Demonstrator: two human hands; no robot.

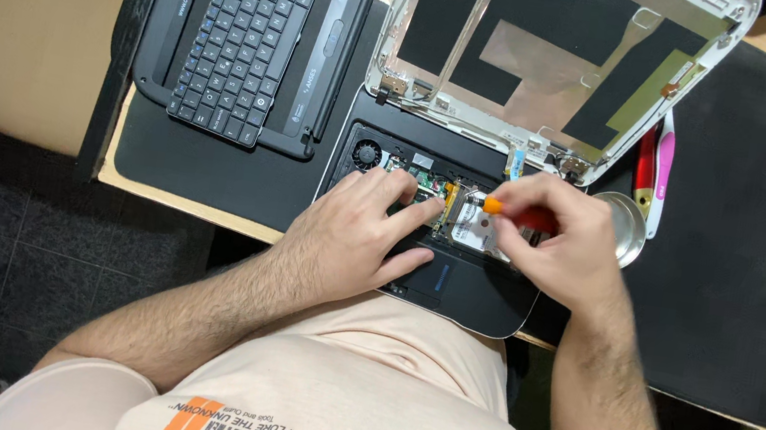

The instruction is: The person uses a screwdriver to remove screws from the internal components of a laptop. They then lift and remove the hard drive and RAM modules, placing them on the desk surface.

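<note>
Two bare hands work inside an opened laptop base, one steadying it, the other gripping a small screwdriver.

Nearest the person, the left hand (354, 236) lies flat with fingers spread on the palm rest of the laptop base (481, 306), its fingertips reaching the exposed circuit board (420, 182); it grasps nothing. Just beside it, the right hand (567, 237) is closed around an orange-handled screwdriver (517, 211), whose tip points left toward the silver drive (472, 228) in the middle of the base. A small round metal dish (629, 227) sits touching the right hand's far side, with red and pink-white tools (655, 170) just beyond. Farther back, the lid shell (559, 54) stands open, and a detached black keyboard (250, 23) rests to the left on the dark mat (765, 232).
</note>
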